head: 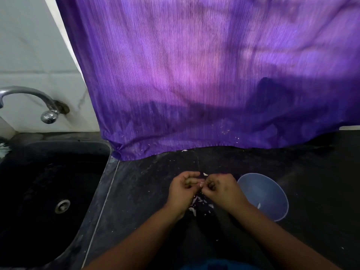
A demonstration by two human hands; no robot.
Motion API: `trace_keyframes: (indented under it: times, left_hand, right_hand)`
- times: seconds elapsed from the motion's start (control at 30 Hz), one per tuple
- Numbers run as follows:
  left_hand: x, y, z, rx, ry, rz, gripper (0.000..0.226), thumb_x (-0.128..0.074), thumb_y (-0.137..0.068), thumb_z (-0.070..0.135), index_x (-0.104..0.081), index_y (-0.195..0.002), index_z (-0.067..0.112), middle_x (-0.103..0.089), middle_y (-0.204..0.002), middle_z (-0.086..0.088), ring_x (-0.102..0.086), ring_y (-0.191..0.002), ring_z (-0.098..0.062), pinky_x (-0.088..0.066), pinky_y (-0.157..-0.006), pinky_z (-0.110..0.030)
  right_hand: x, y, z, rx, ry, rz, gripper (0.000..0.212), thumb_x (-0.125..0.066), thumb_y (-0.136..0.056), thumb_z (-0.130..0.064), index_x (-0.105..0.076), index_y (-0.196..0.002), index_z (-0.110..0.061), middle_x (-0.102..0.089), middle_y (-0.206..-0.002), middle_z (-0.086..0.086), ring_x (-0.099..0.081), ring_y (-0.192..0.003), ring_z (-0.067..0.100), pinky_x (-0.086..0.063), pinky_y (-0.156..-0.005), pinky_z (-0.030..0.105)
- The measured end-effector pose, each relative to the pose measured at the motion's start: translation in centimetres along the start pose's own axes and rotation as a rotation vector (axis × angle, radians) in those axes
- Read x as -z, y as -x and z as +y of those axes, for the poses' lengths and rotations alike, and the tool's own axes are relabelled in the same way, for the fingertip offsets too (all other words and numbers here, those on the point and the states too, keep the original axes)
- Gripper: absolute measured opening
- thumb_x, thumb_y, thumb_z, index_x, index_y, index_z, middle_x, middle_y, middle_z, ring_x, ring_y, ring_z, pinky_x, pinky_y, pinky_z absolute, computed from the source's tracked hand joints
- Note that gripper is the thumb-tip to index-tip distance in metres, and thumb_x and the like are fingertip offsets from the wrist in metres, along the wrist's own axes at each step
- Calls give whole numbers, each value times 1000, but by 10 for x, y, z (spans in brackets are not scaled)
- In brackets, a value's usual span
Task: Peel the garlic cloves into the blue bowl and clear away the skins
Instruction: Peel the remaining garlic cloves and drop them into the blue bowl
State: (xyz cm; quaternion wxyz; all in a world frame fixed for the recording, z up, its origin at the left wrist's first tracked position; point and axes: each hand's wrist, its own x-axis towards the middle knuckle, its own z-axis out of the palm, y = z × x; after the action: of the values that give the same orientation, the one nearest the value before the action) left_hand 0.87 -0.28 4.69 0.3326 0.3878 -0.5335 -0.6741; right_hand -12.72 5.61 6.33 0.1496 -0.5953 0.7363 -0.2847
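Note:
My left hand (183, 189) and my right hand (221, 189) meet fingertip to fingertip over the dark counter, both pinching a small pale garlic clove (201, 184) between them. Beneath the hands lies a scatter of white garlic skins (198, 205). Another pale piece (205, 174) lies on the counter just beyond the fingertips. The blue bowl (265, 193) stands right of my right hand, close to the wrist, with one white clove (259, 205) inside it.
A black sink (48, 191) with a metal drain fills the left, its steel tap (29, 94) on the tiled wall above. A purple cloth (194, 84) hangs down at the back and rests on the counter (146, 191).

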Motion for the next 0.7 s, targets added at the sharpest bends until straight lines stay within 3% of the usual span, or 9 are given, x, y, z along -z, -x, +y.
trace_keyframes:
  times: [0.27,0.37,0.53,0.7]
  left_hand:
    - [0,0,2,50,100,-23,21,-63,-86,-6,-64,-105,4,-75,-92,-9,-71,-85,-16,-54,-73,-23]
    - [1,-1,1,102,201,-36,22,-61,-87,-8,-62,-107,0,-74,-93,-10,-71,-84,-16,-56,-72,-24]
    - [1,0,3,152,289,-57,31,-63,-84,-10,-59,-113,-2,-72,-99,-14,-71,-87,-18,-56,-72,-23]
    - [3,0,3,175,324,-59,38,-62,-81,-15,-58,-117,-4,-71,-98,-14,-71,-86,-18,-56,-71,-23]
  right_hand:
    - [1,0,1,-99,-130,-10,13,-72,-80,-25,-68,-67,-22,-66,-63,-6,-61,-59,5,-50,-59,23]
    - [2,0,2,-132,-160,-10,11,-72,-80,-24,-73,-73,-15,-69,-68,-4,-64,-65,8,-51,-64,26]
    - [0,-1,4,-218,-238,-23,10,-72,-79,-26,-73,-71,-20,-70,-65,-5,-66,-66,9,-54,-68,30]
    - [4,-1,-1,-320,-395,-59,13,-65,-83,-15,-71,-71,-16,-70,-65,0,-66,-65,11,-52,-71,31]
